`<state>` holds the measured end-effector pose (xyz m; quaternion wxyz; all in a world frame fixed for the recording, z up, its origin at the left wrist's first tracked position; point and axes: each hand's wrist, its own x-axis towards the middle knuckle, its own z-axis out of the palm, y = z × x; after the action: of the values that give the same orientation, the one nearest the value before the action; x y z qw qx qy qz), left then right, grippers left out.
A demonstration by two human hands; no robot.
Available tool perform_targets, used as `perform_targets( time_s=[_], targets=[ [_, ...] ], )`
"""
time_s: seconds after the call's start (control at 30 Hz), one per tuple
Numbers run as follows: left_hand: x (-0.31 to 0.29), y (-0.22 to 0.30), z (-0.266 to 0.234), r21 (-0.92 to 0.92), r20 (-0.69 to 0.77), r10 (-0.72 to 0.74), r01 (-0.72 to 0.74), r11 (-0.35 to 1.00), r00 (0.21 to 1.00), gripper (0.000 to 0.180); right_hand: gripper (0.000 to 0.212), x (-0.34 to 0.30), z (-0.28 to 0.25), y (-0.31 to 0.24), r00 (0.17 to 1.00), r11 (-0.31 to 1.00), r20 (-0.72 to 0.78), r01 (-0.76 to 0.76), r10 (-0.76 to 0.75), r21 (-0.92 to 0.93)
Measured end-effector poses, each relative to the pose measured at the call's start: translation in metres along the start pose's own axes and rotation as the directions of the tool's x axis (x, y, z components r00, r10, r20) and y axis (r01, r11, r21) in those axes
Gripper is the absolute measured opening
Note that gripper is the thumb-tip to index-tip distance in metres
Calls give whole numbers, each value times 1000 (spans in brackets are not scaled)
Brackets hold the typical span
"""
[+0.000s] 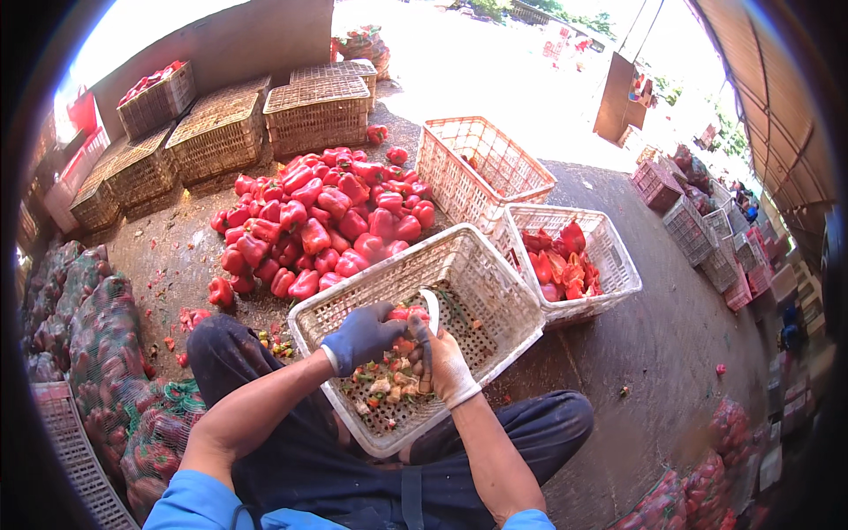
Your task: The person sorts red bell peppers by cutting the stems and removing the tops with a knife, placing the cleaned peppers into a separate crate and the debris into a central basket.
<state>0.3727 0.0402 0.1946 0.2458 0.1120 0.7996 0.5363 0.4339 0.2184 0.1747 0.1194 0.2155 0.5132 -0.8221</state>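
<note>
From where I watch, the left hand (pixel 364 336), in a dark blue glove, is closed around a red bell pepper (pixel 408 314), holding it above the white plastic lattice crate (pixel 495 274) that sits tilted between the person's knees. The right hand (pixel 444 364), in a whitish glove, is closed on the handle of a small knife with a pale curved blade (pixel 430 306); the blade tip stands just beside the pepper, and I cannot tell whether it touches it. Under both hands, in the near corner of that crate, lies a heap of pepper trimmings (pixel 389 386): green stems, pale cores and red scraps.

Just to the right, touching the first crate, is a second white lattice crate (pixel 609 243) holding cut red pepper pieces (pixel 558 261). Behind it stands a third, tilted lattice crate (pixel 468 163). On the concrete floor (pixel 671 344) beyond the first crate is a big pile of whole red peppers (pixel 318 221), with a few strays and scraps scattered at its left edge. Farther back, several brown wicker-look baskets (pixel 314 110) are lined up upside down near a wall. At the left, mesh sacks packed with peppers (pixel 106 353) lie stacked by the person's thigh, near another pale crate (pixel 75 450).
</note>
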Motion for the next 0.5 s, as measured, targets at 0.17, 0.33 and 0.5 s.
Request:
perform_targets(
  time_s=[0.17, 0.33, 0.5],
  targets=[
    [-1, 1, 14, -69, -159, 59, -71, 995, 985, 34, 36, -10, 18, -4, 984, 990, -126, 115, -125, -83],
    [0, -16, 18, -165, -228, 160, -200, 966, 960, 35, 30, -6, 17, 6, 983, 984, -71, 165, -171, -72],
    [0, -18, 17, -438, -208, 110, -193, 878, 972, 24, 34, 3, 9, 1, 994, 996, 75, 78, -81, 44]
  ],
)
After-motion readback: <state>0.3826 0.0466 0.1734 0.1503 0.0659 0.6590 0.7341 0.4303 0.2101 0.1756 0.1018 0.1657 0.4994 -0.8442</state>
